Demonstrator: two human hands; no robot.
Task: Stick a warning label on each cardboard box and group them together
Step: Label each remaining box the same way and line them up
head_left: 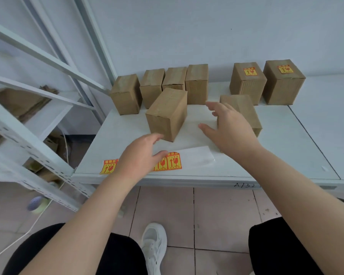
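Both hands, left (142,155) and right (229,128), spread empty, flank the unlabelled cardboard box (167,114). Warning-label strip (170,161) lies at six o'clock, handy; labelled boxes (266,82) sit grouped at two o'clock.

So there's four plain brown cardboard boxes (159,88) lined up upright at the back, no labels on them, with a fifth plain box (167,114) standing just in front of that row and another one (244,110) off to its right. Two labelled boxes (266,82) sit apart at the back right, each with an orange-and-yellow warning sticker on top. The label strip (171,160) lies flat along the near edge, stickers at its left and bare white backing at its right.
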